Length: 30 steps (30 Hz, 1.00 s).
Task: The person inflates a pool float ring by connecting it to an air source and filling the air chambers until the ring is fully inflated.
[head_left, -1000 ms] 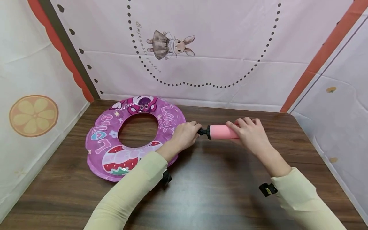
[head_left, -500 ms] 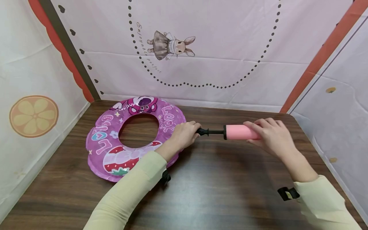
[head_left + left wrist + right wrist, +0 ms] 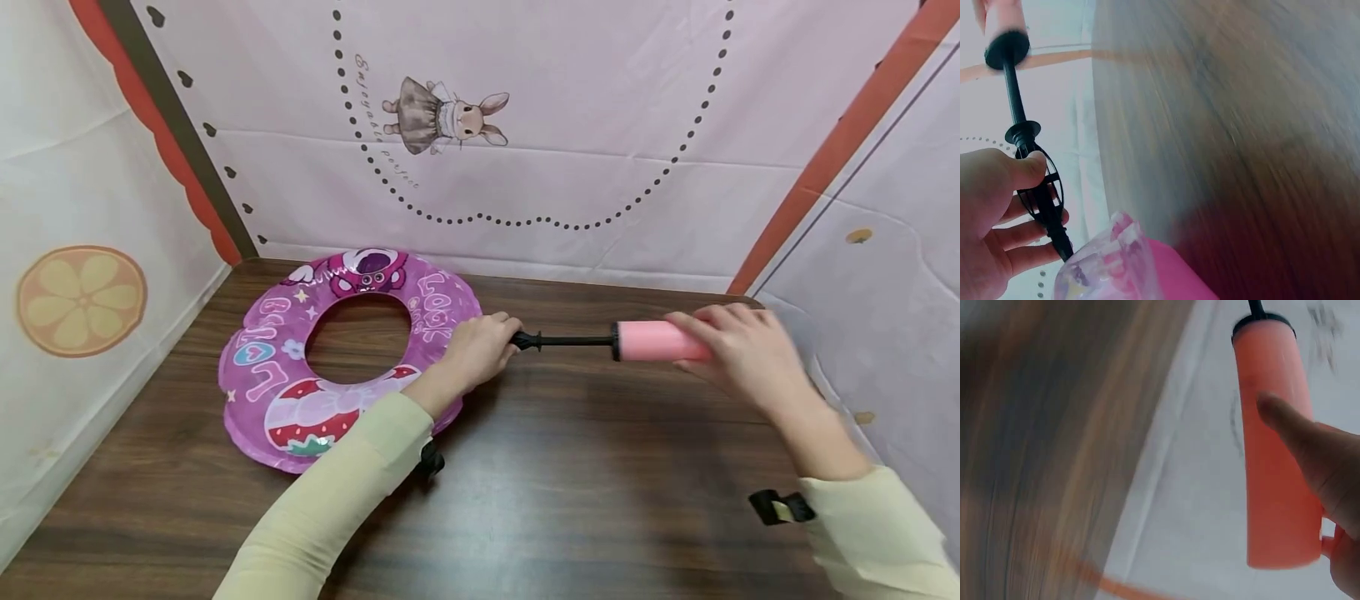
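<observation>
A purple inflatable swim ring (image 3: 255,333) with strawberry and bear prints lies on the left of the table. At its right edge my left hand (image 3: 483,350) grips the black handle (image 3: 1041,194) of a hand pump, whose thin tip points at the ring's clear plastic in the left wrist view. How the tip meets the ring's valve cannot be made out. My right hand (image 3: 750,354) holds the pink barrel of the pump (image 3: 652,341), thumb along its side in the right wrist view. A long stretch of black rod (image 3: 577,341) shows between handle and barrel.
The dark wood table (image 3: 540,500) is bounded at the back by a pink cloth wall (image 3: 600,100) with a rabbit print. Pale cloth walls stand at left and right. A black strap piece (image 3: 780,507) sits at my right wrist.
My right hand has drawn the pink barrel to the right, away from the handle, so the black rod has come out. My left hand and the swim ring have stayed nearly in place.
</observation>
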Tool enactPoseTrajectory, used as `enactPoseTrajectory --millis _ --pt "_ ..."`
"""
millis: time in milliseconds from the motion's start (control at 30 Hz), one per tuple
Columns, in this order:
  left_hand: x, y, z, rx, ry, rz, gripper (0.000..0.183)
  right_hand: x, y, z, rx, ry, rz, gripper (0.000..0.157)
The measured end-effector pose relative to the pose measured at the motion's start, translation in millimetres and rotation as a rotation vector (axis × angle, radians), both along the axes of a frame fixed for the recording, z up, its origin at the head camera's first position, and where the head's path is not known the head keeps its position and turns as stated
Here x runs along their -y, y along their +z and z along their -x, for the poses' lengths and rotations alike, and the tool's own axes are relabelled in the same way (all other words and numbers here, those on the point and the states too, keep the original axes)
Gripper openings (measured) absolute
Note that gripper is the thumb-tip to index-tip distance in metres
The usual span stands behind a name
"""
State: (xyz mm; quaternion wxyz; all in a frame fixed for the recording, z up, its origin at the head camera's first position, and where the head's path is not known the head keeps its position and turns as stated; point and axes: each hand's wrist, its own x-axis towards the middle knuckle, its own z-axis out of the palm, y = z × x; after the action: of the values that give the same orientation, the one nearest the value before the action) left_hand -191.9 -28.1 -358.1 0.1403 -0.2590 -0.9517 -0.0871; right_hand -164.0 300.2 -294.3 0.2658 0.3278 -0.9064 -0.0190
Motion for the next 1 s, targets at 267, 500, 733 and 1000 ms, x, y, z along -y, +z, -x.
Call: enactPoseTrajectory --millis 267,500,733,1000 --pt "-3.7 1.1 -2.6 -0.017 -0.009 -0.015 0.025 64.4 -16.4 12.8 -0.091 0.049 -0.039 0.057" --pt "-3.8 2.1 -2.1 0.0 -0.003 -0.01 0.024 74.9 -23.8 16.5 -0.086 0.055 -0.039 0.059" --pt "-2.8 3.3 -1.5 0.036 -0.011 0.003 0.025 44.7 -16.8 6.7 -0.01 0.028 -0.03 0.064" --pt "1.5 0.2 0.3 0.017 0.012 0.0 0.027 -7.9 6.5 -6.7 0.048 -0.069 -0.022 0.068"
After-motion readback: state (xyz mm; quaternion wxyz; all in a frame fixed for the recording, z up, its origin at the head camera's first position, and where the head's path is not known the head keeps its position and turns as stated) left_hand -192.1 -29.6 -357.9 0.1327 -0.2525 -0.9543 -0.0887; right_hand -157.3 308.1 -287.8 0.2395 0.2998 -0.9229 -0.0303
